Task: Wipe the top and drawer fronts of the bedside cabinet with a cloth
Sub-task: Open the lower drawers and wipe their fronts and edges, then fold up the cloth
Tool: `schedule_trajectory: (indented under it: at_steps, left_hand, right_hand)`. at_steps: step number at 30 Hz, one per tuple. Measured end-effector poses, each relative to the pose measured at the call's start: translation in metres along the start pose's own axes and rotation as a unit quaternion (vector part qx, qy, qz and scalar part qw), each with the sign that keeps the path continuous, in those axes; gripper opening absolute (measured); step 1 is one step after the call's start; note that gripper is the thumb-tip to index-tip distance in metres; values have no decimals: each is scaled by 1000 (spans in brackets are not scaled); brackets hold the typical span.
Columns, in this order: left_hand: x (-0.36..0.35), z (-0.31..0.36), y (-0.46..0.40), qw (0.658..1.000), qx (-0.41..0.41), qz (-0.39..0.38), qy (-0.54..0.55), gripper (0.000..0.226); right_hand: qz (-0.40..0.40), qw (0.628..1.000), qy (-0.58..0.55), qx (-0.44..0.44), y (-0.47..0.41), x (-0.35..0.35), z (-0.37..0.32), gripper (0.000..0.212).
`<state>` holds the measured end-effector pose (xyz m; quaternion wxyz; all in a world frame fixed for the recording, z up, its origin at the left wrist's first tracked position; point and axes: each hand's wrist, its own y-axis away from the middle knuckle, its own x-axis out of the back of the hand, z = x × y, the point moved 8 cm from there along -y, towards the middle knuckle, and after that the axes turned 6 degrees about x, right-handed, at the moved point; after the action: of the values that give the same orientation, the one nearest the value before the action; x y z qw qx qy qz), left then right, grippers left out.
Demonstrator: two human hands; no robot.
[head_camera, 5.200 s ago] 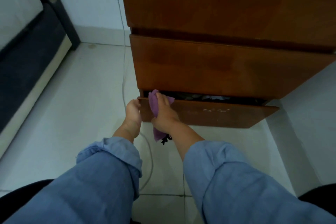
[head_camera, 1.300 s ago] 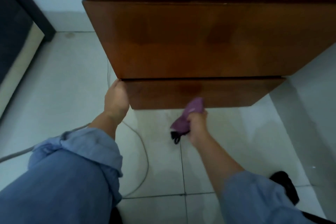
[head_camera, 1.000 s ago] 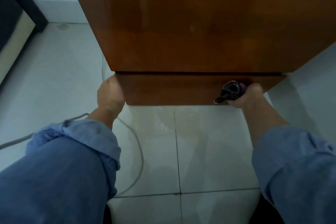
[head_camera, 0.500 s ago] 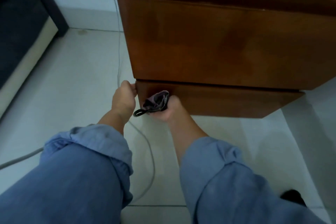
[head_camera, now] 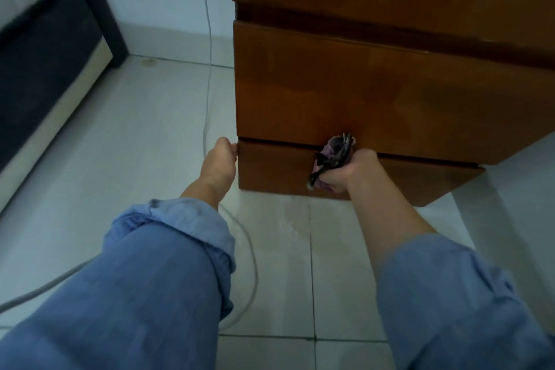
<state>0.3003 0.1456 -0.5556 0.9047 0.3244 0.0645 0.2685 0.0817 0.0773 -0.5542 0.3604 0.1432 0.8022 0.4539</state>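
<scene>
The brown wooden bedside cabinet (head_camera: 375, 93) fills the upper right, its drawer fronts stacked one above another. My right hand (head_camera: 350, 173) grips a bunched purple cloth (head_camera: 336, 150) and holds it against the bottom drawer front (head_camera: 276, 168), near the seam with the drawer above. My left hand (head_camera: 219, 164) rests at the left edge of the bottom drawer, fingertips touching its corner. Both forearms wear rolled blue sleeves.
A grey cable (head_camera: 207, 69) runs down the wall and loops across the white tiled floor (head_camera: 135, 144) under my left arm. A dark bed frame (head_camera: 45, 69) stands at the left. A pale wall closes in to the right of the cabinet.
My right hand has slid the cloth rightward along the bottom drawer front, away from my left hand. The left hand stays at the drawer's left corner. The view has shifted left.
</scene>
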Motion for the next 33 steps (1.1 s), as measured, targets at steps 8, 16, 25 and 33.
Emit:
schedule_trajectory:
  at_steps: [8, 16, 25, 33]
  left_hand:
    - [3, -2, -16, 999, 0, -27, 41, 51]
    - [61, -38, -10, 996, 84, 30, 10, 19]
    - [62, -36, 81, 995, 84, -22, 42, 35]
    - [-3, 68, 200, 989, -138, -42, 43, 25]
  right_hand:
    - [-14, 971, 240, -3, -11, -52, 76, 71]
    - [-206, 905, 360, -98, 8, -77, 186, 35]
    - [-255, 832, 493, -27, 90, -17, 146, 47]
    - [-257, 827, 459, 199, 204, -22, 33, 36]
